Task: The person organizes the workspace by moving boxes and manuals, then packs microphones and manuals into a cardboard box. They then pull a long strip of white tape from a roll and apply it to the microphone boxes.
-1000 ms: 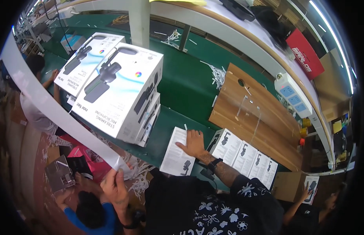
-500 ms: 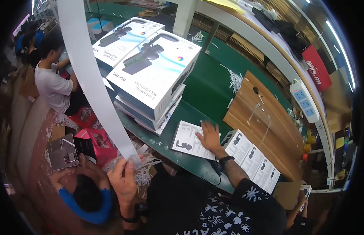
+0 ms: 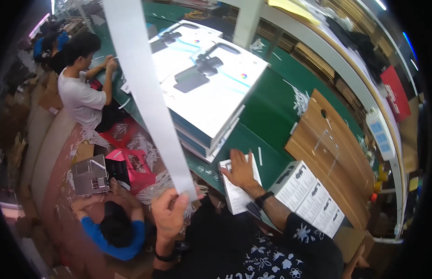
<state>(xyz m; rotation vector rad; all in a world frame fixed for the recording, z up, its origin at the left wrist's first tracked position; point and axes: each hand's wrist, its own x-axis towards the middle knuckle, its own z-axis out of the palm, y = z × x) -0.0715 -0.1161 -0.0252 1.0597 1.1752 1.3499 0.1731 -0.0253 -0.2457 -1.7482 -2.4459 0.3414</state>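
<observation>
A long white paper strip (image 3: 153,100) runs from the upper edge down to my left hand (image 3: 169,213), which pinches its lower end between thumb and fingers. Across a small white printed box (image 3: 235,197) on the green table lies my right hand (image 3: 242,174), fingers spread and thumb out to the left. That hand hides part of the box. Just to its right stands a row of similar small boxes (image 3: 309,197). Beyond both hands, larger white boxes with a microphone picture (image 3: 211,93) are stacked on the table, partly behind the strip.
A brown wooden board (image 3: 334,156) lies on the green table (image 3: 271,118) at the right. A power strip (image 3: 380,135) is fixed to the shelf frame. On the left, one person (image 3: 83,86) sits at the table; another in blue (image 3: 116,230) is near paper scraps and pink bags.
The view has shifted, so most things appear farther right. The small box under my right hand has turned and shows a narrower face. My left hand keeps its pinch on the strip.
</observation>
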